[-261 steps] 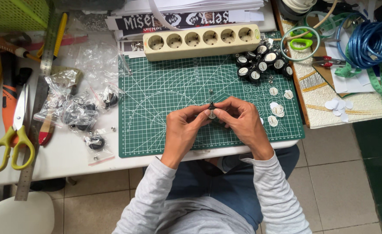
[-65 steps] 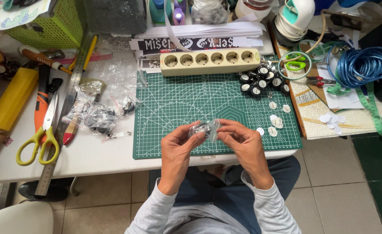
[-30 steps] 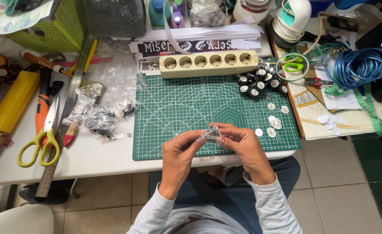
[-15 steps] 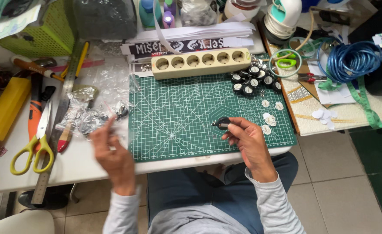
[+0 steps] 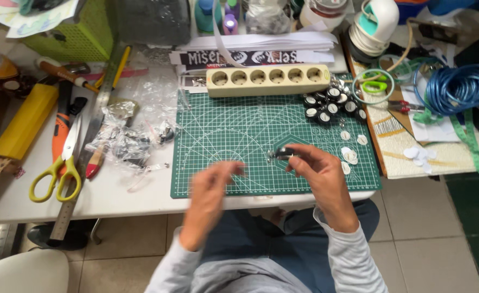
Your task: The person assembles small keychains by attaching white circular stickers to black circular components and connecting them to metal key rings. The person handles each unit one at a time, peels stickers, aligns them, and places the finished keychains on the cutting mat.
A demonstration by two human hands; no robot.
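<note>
Far left: yellow-handled scissors point(image 5: 55, 176) lie on the white tabletop point(image 5: 125, 195) beside a long metal ruler point(image 5: 87, 146); both look hard and smooth.
Left of the mat: crinkled clear plastic bags point(image 5: 128, 138) hold small dark parts.
Left hand: the left hand point(image 5: 212, 192) is blurred over the near edge of the mat, fingers loosely curled; whether it grips anything cannot be told.
Mat: a green cutting mat point(image 5: 234, 125) with a pale printed grid, matte and flat, fills the centre.
Top of mat: a cream plastic power strip point(image 5: 269, 78) with a row of round sockets lies across the far edge.
Right hand: the right hand point(image 5: 318, 168) pinches a small round dark button point(image 5: 284, 153) between thumb and fingertips, just above the mat.
Doing it well: a small piece like this likely calls for a firm fingertip pinch held low over the mat, so a slip lands flat.
Right of mat: glossy black-and-white round buttons point(image 5: 331, 103) cluster near small white paper discs point(image 5: 350, 154).
Far right: a coiled blue cord point(image 5: 456, 87) rests on paper.
</note>
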